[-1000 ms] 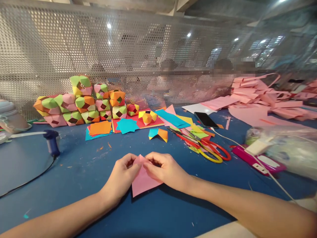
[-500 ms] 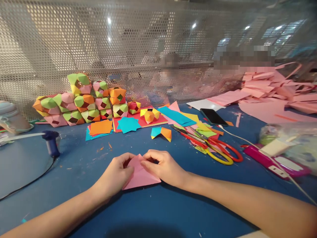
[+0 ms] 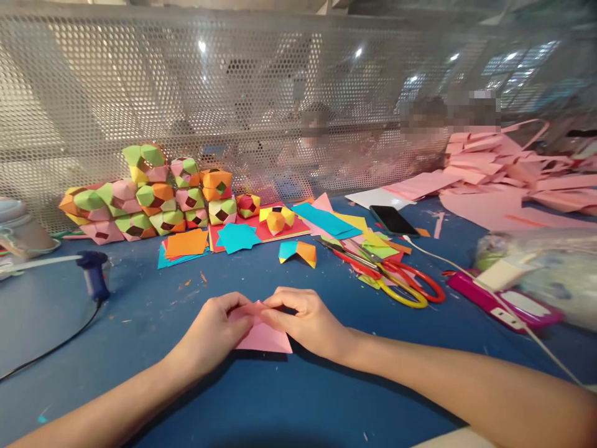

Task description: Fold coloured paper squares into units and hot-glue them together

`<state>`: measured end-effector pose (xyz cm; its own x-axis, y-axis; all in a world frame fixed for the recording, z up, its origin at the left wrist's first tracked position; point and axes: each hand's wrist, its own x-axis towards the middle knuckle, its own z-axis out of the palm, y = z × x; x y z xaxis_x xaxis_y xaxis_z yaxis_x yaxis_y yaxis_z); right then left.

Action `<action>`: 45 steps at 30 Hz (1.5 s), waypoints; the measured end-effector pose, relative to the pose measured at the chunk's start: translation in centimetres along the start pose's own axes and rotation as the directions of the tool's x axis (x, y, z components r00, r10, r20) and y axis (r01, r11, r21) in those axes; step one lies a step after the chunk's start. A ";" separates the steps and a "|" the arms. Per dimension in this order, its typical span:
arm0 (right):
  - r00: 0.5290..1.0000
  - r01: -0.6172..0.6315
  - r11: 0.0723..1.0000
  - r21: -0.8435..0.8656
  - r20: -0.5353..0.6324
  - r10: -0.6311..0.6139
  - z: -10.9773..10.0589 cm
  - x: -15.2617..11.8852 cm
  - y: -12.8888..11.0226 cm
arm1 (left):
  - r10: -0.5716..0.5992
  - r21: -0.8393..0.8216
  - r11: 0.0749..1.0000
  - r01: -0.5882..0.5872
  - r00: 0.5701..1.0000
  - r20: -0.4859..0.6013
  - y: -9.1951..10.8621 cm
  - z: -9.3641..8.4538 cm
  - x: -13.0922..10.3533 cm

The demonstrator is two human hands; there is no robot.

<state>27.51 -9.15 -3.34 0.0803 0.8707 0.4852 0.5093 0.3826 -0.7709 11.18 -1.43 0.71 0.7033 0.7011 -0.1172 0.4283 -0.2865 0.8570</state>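
A sheet of pink paper [image 3: 265,339] is held between my two hands, low over the blue table. My left hand [image 3: 215,328] pinches its left side, thumb on top. At the upper edge my right hand [image 3: 305,320] grips the paper between thumb and fingers, close to the left fingertips. The far tip of the sheet looks bent up between both hands; my fingers hide part of it. Beyond the hands lies a small folded blue and orange paper piece [image 3: 297,253], touched by neither hand.
Stacked folded-paper balls [image 3: 149,199] stand at the back left, with orange paper squares [image 3: 186,241] before them. To the right are scissors [image 3: 403,286], a phone [image 3: 393,221], a pink power strip [image 3: 494,303] and pink paper strips [image 3: 494,165]. A blue glue gun [image 3: 96,277] stands left.
The pink paper has tilted and its far tip has come lower. My hands have drawn slightly closer together at its upper edge. The whole view has shifted a little.
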 end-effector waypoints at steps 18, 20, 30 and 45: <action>0.985 0.172 0.984 -0.052 -0.008 -0.173 0.2 -0.3 0.0 | -0.002 0.011 1.000 0.002 1.000 0.005 -0.1 0.4 -0.1; 0.980 0.200 0.978 -0.062 0.013 -0.199 0.2 -0.4 0.2 | -0.001 -0.002 1.000 0.001 1.000 0.016 -0.1 0.3 -0.1; 0.927 0.370 0.925 -0.088 0.096 -0.362 -0.4 -0.4 0.6 | -0.015 -0.130 0.991 0.021 0.999 0.052 0.0 0.3 0.1; 0.911 0.401 0.897 -0.187 0.185 -0.369 -1.4 -0.5 1.0 | -0.093 -0.306 0.942 0.141 0.982 0.167 -0.6 0.2 0.7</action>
<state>29.22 -9.61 -3.78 -0.2729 0.7092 0.6500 0.6491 0.6345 -0.4197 11.49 -0.92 0.04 0.7457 0.6054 -0.2784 0.3292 0.0287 0.9438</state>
